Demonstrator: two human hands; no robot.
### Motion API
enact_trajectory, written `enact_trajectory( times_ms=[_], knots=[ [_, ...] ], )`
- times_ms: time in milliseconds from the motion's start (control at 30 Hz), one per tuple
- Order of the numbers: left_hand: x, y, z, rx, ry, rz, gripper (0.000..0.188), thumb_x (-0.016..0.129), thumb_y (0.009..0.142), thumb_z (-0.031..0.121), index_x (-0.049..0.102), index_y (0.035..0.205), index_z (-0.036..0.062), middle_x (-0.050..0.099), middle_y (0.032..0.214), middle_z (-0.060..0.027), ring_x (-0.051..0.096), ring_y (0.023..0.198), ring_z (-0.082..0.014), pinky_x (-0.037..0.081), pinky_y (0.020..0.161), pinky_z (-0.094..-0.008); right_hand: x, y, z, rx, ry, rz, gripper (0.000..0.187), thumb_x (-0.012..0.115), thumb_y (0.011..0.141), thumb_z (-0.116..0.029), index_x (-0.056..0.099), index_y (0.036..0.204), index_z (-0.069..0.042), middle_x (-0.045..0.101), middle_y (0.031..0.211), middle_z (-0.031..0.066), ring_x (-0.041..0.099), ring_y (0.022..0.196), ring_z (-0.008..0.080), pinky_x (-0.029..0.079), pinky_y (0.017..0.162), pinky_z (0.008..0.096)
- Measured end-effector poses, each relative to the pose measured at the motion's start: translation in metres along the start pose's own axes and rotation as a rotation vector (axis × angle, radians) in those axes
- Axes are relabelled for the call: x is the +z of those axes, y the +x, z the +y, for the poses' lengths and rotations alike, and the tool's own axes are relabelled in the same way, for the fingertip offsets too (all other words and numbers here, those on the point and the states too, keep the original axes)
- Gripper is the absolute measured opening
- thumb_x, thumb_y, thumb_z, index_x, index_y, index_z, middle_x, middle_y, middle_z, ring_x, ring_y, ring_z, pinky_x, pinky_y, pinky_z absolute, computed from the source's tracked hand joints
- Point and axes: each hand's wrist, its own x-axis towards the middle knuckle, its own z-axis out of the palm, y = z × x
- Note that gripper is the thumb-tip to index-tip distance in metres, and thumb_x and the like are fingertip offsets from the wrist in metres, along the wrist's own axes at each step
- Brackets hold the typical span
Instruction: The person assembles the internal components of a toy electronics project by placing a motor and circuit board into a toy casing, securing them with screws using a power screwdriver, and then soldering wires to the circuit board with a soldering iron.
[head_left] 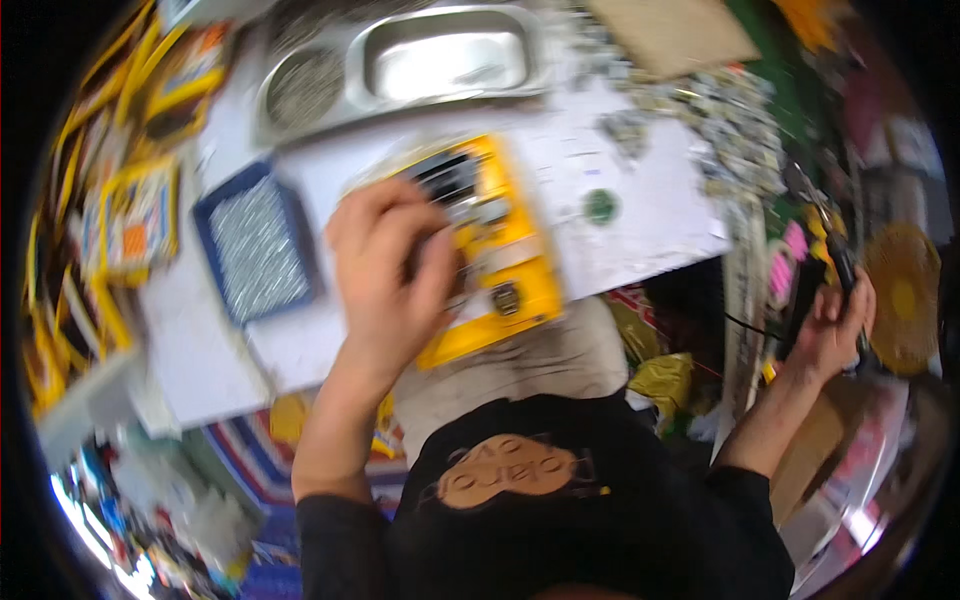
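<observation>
My left hand (385,270) is over the left side of a yellow casing (535,270), its fingers curled and blurred. What sits between its fingertips is hidden. The casing lies on the white table near me, with a dark panel (445,178) at its far end and a round dark part (505,298) at its near right. Out to the right, past the table's edge, my right hand (832,325) is closed around a slim black-handled tool (842,262) with a metallic front end. The tool points up and away from me.
A blue tray (300,245) of small shiny metal pieces stands left of the casing. Behind are a metal tray (535,75) and a heap of small parts (735,130). A green disc (600,206) lies right of the casing. Yellow frames (140,215) pile up far left.
</observation>
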Motion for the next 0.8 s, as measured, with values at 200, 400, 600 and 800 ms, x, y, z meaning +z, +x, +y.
enact_trajectory(
  times_ms=[200, 400, 600, 800],
  knots=[
    [-0.013, -0.014, 0.003, -0.049, 0.008, -0.077, 0.010, 0.064, 0.084, -0.003, 0.063, 0.093, 0.0014, 0.067, 0.095, -0.0130, 0.062, 0.090, -0.0281, 0.044, 0.089, -0.0375, -0.037, 0.026, -0.003, -0.082, -0.187, 0.343, 0.018, 0.063, 0.099, -0.014, 0.069, 0.109, 0.001, 0.056, 0.074, -0.0021, 0.041, 0.056, 0.0037, 0.030, 0.048, 0.0210],
    [-0.010, -0.017, 0.001, -0.129, -0.146, -0.066, 0.006, 0.058, 0.092, -0.004, 0.060, 0.096, -0.0014, 0.065, 0.095, -0.0097, 0.059, 0.080, -0.0150, 0.046, 0.071, -0.0251, -0.047, 0.053, 0.017, -0.149, -0.289, 0.366, 0.017, 0.067, 0.097, -0.015, 0.070, 0.105, 0.000, 0.058, 0.072, -0.0013, 0.045, 0.054, 0.0043, 0.032, 0.047, 0.0196],
    [-0.014, -0.027, -0.001, -0.200, -0.131, -0.054, 0.005, 0.058, 0.095, -0.001, 0.061, 0.098, -0.0022, 0.064, 0.095, -0.0080, 0.058, 0.078, -0.0116, 0.046, 0.069, -0.0236, -0.053, 0.099, 0.083, 0.095, -0.022, 0.340, 0.019, 0.068, 0.097, -0.017, 0.070, 0.110, -0.003, 0.053, 0.071, -0.0009, 0.050, 0.064, 0.0084, 0.039, 0.054, 0.0236],
    [-0.002, -0.021, -0.003, -0.136, -0.162, 0.049, 0.006, 0.063, 0.090, -0.001, 0.063, 0.096, 0.0004, 0.065, 0.092, -0.0100, 0.059, 0.072, -0.0153, 0.045, 0.061, -0.0257, -0.026, 0.030, 0.075, 0.533, 0.823, 0.114, 0.052, 0.059, 0.098, -0.033, 0.052, 0.131, 0.007, 0.065, 0.103, 0.0140, 0.057, 0.088, 0.0208, 0.050, 0.072, 0.0264]
  ],
)
